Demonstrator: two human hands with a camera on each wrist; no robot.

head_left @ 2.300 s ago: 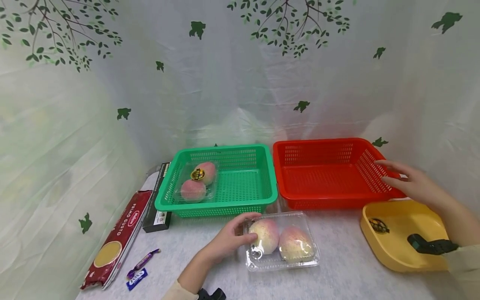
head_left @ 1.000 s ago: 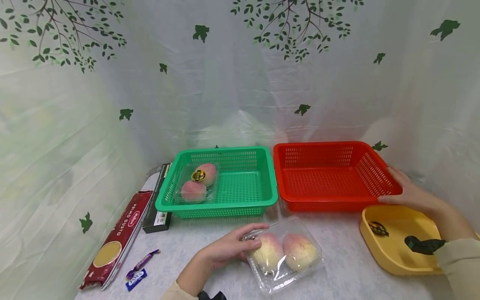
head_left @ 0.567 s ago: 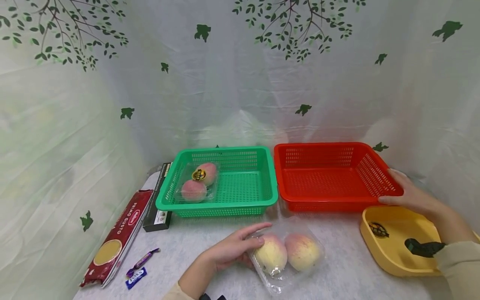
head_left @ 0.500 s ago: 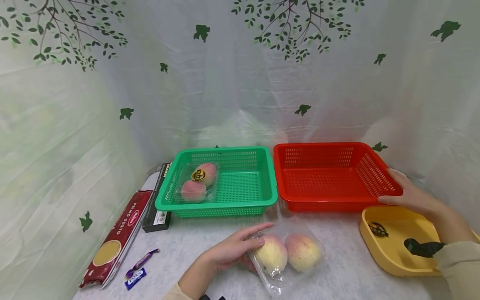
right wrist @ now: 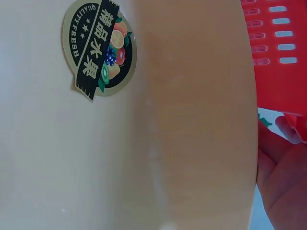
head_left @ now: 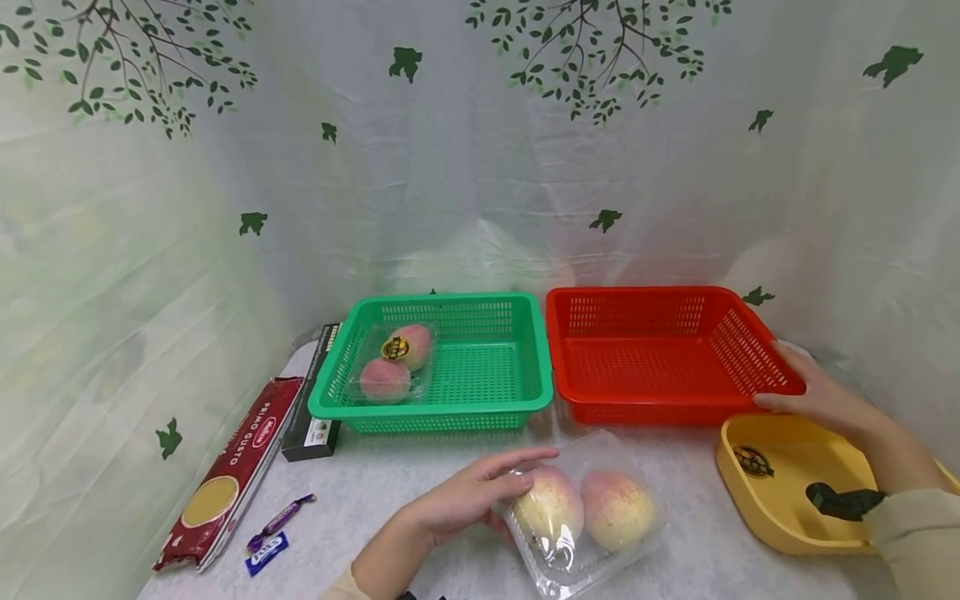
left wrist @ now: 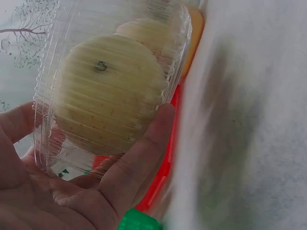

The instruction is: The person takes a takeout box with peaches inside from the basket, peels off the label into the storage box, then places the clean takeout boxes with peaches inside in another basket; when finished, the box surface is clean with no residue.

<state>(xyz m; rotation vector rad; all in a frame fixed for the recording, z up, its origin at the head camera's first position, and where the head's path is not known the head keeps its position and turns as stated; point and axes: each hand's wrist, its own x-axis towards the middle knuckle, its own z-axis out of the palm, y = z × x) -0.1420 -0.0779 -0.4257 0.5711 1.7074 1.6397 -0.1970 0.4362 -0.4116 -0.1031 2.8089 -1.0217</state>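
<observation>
Left hand (head_left: 467, 500) is closed on the nine-o'clock side of the clear peach pack (head_left: 583, 515), seen at five o'clock. At one o'clock from it, the red basket (head_left: 652, 413) is gripped at its four-o'clock corner by the right hand (head_left: 823, 396).

R fingers (right wrist: 277, 148) part hid. by yel. tray (right wrist: 206, 143) (wrist cam) | blk box (head_left: 308, 427) part hid. by grn bskt (head_left: 450, 412)
</observation>
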